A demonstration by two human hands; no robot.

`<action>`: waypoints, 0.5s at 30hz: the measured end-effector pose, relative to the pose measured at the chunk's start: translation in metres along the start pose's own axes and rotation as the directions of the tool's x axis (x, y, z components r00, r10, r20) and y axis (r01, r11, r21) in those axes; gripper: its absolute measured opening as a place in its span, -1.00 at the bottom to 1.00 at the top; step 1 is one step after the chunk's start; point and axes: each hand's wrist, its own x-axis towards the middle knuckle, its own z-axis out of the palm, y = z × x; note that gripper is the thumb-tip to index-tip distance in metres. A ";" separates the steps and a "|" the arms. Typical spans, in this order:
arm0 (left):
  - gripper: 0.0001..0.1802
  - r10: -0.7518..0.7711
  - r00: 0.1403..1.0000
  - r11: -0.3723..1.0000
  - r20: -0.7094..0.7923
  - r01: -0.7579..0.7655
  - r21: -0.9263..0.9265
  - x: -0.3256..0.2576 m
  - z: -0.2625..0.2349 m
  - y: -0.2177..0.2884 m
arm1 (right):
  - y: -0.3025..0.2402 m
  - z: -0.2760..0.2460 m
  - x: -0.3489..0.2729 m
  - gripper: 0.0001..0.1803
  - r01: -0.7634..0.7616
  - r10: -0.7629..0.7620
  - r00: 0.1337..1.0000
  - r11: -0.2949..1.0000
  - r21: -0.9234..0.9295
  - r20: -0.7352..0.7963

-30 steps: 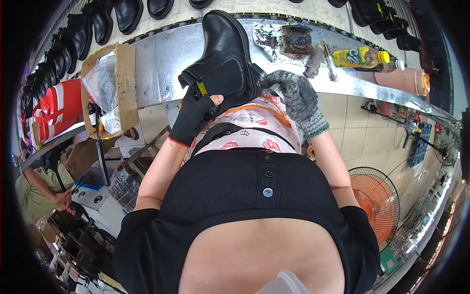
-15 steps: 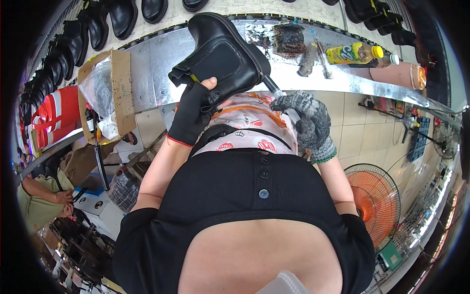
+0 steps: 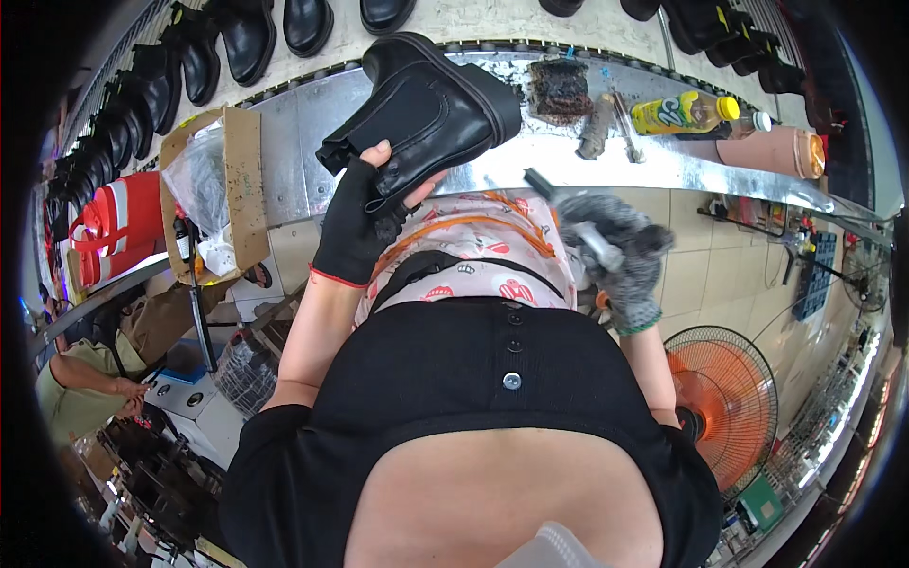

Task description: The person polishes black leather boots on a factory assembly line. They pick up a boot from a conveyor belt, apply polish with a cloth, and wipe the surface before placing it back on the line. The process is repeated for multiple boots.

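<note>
My left hand (image 3: 355, 222), in a black fingerless glove, grips a black ankle boot (image 3: 431, 109) by its shaft and holds it tilted above the front edge of the metal workbench (image 3: 303, 142). My right hand (image 3: 611, 251), in a grey knitted glove, is closed around a thin tool with a dark tip (image 3: 559, 204) that points up and left toward the boot. The tool's tip is a short way from the boot's sole and does not touch it.
On the bench lie a dark brush block (image 3: 559, 87), a yellow bottle (image 3: 682, 114) and a tan container (image 3: 767, 151). A cardboard box with plastic (image 3: 213, 185) stands at the left. Black boots (image 3: 246, 38) line the conveyor behind. An orange fan (image 3: 724, 402) stands on the floor. Another person (image 3: 80, 388) is at the lower left.
The boot has been lifted and turned to the left, away from my body. My right hand has drawn back from the boot, down and to the right, with the tool.
</note>
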 end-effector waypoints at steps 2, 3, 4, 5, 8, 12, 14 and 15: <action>-0.48 -0.044 0.998 0.999 0.040 0.043 0.026 0.001 -0.005 0.009 | -0.003 -0.007 0.004 0.03 -0.058 0.093 0.990 0.952 0.301 -0.105; -0.46 -0.071 0.996 0.997 0.051 0.069 0.032 0.005 -0.008 0.010 | -0.004 -0.008 0.009 -0.06 -0.043 0.078 0.989 0.964 0.261 -0.124; -0.47 -0.064 0.996 0.995 0.061 0.059 0.082 0.011 -0.009 0.013 | -0.008 -0.008 0.015 -0.12 -0.027 0.061 0.987 0.975 0.220 -0.147; -0.48 -0.059 0.996 0.990 0.074 0.049 0.133 0.020 -0.008 0.017 | -0.010 0.000 0.028 -0.21 -0.149 0.165 0.928 0.986 0.071 -0.335; -0.49 -0.075 0.984 0.957 0.160 0.026 0.289 0.057 0.005 0.035 | 0.061 -0.019 0.051 -0.36 -0.139 -0.021 0.944 0.879 -0.455 -0.330; -0.52 -0.022 0.976 0.878 0.215 -0.084 0.470 0.126 0.035 0.071 | 0.109 -0.008 0.042 -0.49 -0.058 -0.203 0.948 0.644 -0.763 -0.244; -0.58 -0.032 0.969 0.836 0.245 -0.108 0.538 0.174 0.043 0.089 | 0.096 0.005 0.043 -0.57 -0.233 0.087 0.877 0.937 -0.259 -0.473; -0.62 -0.010 0.965 0.778 0.263 -0.158 0.608 0.192 0.059 0.096 | 0.080 0.011 0.046 -0.61 -0.199 0.116 0.858 0.973 -0.115 -0.500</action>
